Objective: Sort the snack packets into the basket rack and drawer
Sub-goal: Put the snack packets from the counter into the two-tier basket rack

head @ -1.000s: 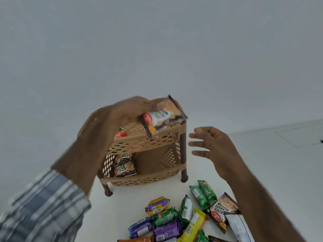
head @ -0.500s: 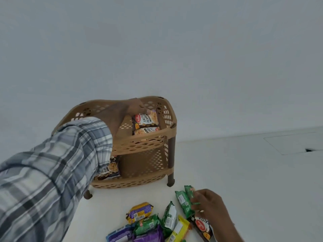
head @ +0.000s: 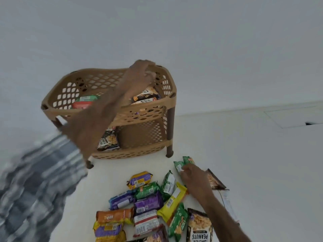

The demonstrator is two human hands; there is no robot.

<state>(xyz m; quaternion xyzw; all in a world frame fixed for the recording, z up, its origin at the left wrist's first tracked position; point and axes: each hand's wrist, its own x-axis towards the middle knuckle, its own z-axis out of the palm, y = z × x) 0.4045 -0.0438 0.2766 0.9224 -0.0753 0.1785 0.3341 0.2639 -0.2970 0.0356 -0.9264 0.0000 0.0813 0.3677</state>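
A tan two-tier basket rack (head: 97,72) stands on the white floor. Peanut packets (head: 148,94) lie in the right side of its top basket, and a red and green packet (head: 83,103) lies on the left. Another peanut packet (head: 108,141) leans in the lower tier. My left hand (head: 139,74) hovers blurred over the top basket's back right corner, fingers relaxed and holding nothing. My right hand (head: 192,175) is down at the floor pile, its fingertips pinching a green packet (head: 178,165). A second green packet (head: 187,159) lies right beside it.
Several loose snack packets (head: 148,201) are heaped on the floor in front of the rack, including a salted peanuts bag (head: 199,226) and a brown bag (head: 215,180) by my right wrist. A floor hatch (head: 293,116) sits at the far right. No drawer is in view.
My left hand put the peanut packet into the top basket, let go and is lifting out. My right hand dropped to the pile and took hold of a green packet.
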